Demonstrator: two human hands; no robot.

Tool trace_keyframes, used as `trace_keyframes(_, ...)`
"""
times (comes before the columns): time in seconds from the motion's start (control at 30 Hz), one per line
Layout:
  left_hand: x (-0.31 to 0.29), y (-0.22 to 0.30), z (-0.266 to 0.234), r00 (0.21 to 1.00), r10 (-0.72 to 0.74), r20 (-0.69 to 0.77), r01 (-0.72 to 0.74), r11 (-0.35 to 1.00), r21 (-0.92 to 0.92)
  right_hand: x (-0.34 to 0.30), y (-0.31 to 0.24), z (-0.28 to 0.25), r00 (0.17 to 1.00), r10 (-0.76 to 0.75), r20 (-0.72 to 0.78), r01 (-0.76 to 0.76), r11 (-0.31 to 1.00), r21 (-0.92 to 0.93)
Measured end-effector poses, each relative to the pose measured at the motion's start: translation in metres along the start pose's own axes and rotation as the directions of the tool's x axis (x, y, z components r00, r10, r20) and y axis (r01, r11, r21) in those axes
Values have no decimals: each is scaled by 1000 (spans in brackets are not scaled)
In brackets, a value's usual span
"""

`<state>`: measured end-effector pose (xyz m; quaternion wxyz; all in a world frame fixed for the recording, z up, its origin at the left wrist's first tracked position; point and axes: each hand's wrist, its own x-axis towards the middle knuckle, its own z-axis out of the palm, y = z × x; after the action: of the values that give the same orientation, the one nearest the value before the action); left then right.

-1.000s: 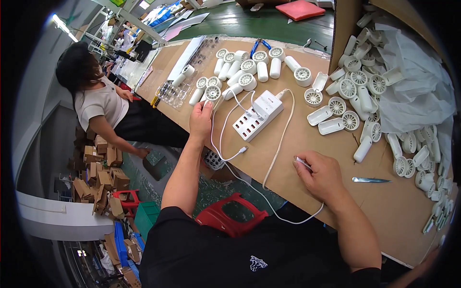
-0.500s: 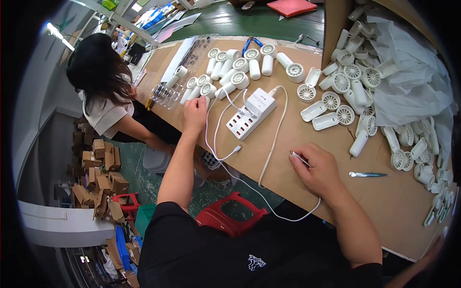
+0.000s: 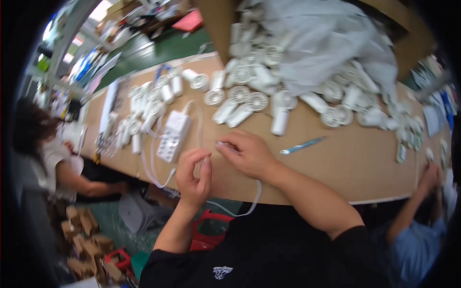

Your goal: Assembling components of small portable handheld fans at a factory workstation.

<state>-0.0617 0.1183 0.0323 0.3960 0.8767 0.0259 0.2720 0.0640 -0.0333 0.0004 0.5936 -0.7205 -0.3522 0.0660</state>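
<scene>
My right hand (image 3: 249,154) rests on the brown tabletop (image 3: 336,163), pinching the thin end of a white cable (image 3: 253,201) that loops down over the table's front edge. My left hand (image 3: 194,174) hovers just left of it, fingers curled with thumb and forefinger close together; motion blur hides whether it grips anything. A white multi-port charging hub (image 3: 174,134) lies just beyond my left hand, with white cables running from it. Rows of small white handheld fans (image 3: 149,103) lie past the hub.
A heap of white fans (image 3: 288,91) spills from a clear plastic bag (image 3: 326,38) at the back. A blue tool (image 3: 302,145) lies right of my right hand. One person sits at the left (image 3: 43,149), another works at the right (image 3: 427,182). A red stool (image 3: 211,230) and small cardboard boxes (image 3: 86,240) are below.
My left hand has pulled back from the fans beside the hub and now sits close to my right hand. My head has turned right, bringing the person on the right into view.
</scene>
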Motion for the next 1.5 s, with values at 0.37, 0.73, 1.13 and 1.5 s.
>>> trace_keyframes(0.37, -50, 39, 70, 906, -282, 317, 402, 808, -430, -46, -29, -38, 994, 85, -73, -75, 990, 121)
trace_keyframes(0.73, 43, 30, 13, 904, -389, 179, 379, 921, 88, -107, -30, -100, 933, -253, -255, 206, 959, -196)
trace_keyframes(1.13, 69, 34, 60, 923, 321, -213, -174, 841, 512, -224, 27, -358, 570, -159, -806, -715, 386, -583)
trace_keyframes(1.5, 74, 8, 55, 898, 405, -169, -255, 795, 551, -232, -14, -231, 835, 89, -543, -407, 766, -498)
